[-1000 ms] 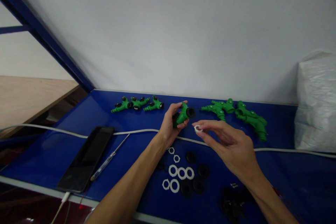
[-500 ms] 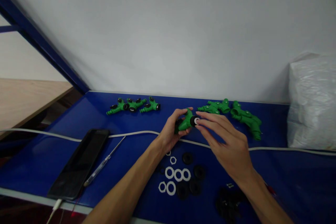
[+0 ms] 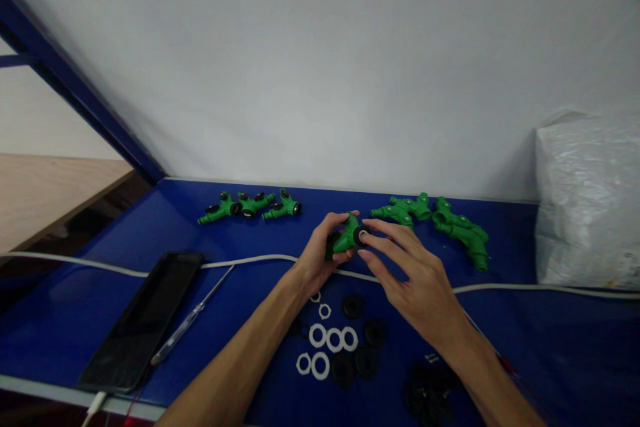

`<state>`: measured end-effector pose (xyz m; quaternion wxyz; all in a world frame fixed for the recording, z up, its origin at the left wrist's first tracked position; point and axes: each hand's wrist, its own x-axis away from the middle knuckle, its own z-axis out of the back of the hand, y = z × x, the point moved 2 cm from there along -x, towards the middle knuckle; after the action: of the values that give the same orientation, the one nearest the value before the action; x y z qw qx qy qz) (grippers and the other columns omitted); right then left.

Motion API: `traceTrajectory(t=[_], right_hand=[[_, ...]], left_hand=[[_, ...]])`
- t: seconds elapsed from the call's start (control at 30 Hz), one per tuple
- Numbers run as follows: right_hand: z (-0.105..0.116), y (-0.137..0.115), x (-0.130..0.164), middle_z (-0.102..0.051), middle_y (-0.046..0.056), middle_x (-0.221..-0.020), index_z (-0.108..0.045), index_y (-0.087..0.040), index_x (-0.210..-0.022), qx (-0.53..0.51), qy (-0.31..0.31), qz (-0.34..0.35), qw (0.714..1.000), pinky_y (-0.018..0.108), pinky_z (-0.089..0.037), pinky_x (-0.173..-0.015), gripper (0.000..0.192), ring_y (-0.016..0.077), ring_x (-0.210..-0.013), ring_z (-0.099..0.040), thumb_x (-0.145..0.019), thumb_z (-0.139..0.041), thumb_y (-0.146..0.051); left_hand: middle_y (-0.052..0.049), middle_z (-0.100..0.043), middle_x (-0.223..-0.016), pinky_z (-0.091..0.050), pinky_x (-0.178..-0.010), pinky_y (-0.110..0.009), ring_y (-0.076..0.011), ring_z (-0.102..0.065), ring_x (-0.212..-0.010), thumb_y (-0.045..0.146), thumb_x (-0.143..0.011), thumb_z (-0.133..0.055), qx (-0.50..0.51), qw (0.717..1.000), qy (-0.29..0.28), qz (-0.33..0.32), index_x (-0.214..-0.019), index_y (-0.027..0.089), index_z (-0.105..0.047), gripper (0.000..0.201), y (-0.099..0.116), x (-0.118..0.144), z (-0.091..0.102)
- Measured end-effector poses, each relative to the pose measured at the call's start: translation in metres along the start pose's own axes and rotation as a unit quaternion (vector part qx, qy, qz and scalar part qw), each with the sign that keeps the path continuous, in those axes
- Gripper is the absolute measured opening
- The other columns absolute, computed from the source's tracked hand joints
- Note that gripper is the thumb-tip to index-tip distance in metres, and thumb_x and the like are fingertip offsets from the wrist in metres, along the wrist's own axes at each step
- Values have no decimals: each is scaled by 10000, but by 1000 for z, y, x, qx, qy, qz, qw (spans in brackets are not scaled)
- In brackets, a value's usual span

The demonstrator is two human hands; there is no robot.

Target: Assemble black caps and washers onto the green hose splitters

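Left hand (image 3: 320, 255) gripped a green fitting (image 3: 344, 240) above the table (image 3: 100, 293); right hand (image 3: 415, 280), fingers spread and holding nothing visible, pressed at its black end. Pressing squarely along the bore would seat best. White rings (image 3: 325, 343) lay at 6 o'clock, other fittings (image 3: 250, 203) at 10.

We find no writing, number, brand or sign that we can read anywhere here. The phone (image 3: 141, 322) near the bench's (image 3: 550, 340) front left corner shows only a dark screen. The white bag (image 3: 590, 200) at the right edge has a small yellowish patch low on its side, too blurred for us to make out. The green fittings (image 3: 250, 205) along the back edge carry no legible marks.
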<state>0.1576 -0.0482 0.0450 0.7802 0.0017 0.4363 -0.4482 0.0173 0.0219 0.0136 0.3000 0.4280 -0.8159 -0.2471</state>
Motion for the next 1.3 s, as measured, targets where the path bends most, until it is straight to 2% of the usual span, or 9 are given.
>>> traceTrajectory(t=[0.43, 0.53, 0.77, 0.97, 1.1, 1.3], right_hand=[[-3, 0, 0, -715, 98, -1216, -690, -214, -1157, -42, -12, -52, 998, 400, -568, -1026, 188, 224, -1173, -661, -980, -627, -229], [-4, 0, 0, -714, 94, -1213, -700, -216, -1136, -46, -11, -62, 997, 386, -570, -1025, 175, 220, -1160, -673, -980, -621, -212], [-6, -4, 4, -702, 101, -1202, -707, -230, -1172, 19, 60, -10, 998, 379, -600, -966, 256, 220, -1107, -691, -975, -588, -118], [-5, -5, 3, -700, 121, -1195, -704, -215, -1186, 51, 70, 10, 996, 419, -599, -950, 286, 242, -1106, -673, -953, -605, -81], [-3, -6, 3, -728, 108, -1120, -709, -203, -1147, 55, 81, 31, 995, 403, -593, -941, 267, 230, -1055, -695, -951, -600, -58], [1, -5, 0, -731, 70, -1063, -713, -224, -1012, 0, 82, -19, 996, 361, -584, -932, 200, 205, -1017, -695, -940, -623, -60]], left_hand=[[-10, -593, -750, -265, -368, -108, -33, -465, -498, 336, -799, -735, -17, 999, 11, -34, -1086, 99, -710, 374, 2, 1, 0], [-9, -591, -749, -267, -372, -111, -32, -459, -486, 356, -805, -725, -24, 999, 13, -29, -1136, 102, -697, 418, 2, 2, -1], [-16, -588, -741, -231, -358, -116, -43, -472, -478, 375, -768, -738, -11, 1000, 18, -6, -1127, 90, -688, 462, 0, 3, -5], [-16, -589, -745, -241, -358, -120, -40, -470, -470, 364, -765, -739, 5, 1000, 13, 2, -1103, 82, -689, 443, -3, 2, -4], [-7, -570, -736, -236, -365, -123, -38, -459, -473, 366, -793, -716, -5, 1000, 6, 1, -1130, 75, -670, 448, -6, 1, -4], [0, -555, -737, -247, -389, -129, -46, -458, -500, 392, -856, -649, -45, 999, -5, -16, -1219, 86, -630, 475, -7, 2, -3]])
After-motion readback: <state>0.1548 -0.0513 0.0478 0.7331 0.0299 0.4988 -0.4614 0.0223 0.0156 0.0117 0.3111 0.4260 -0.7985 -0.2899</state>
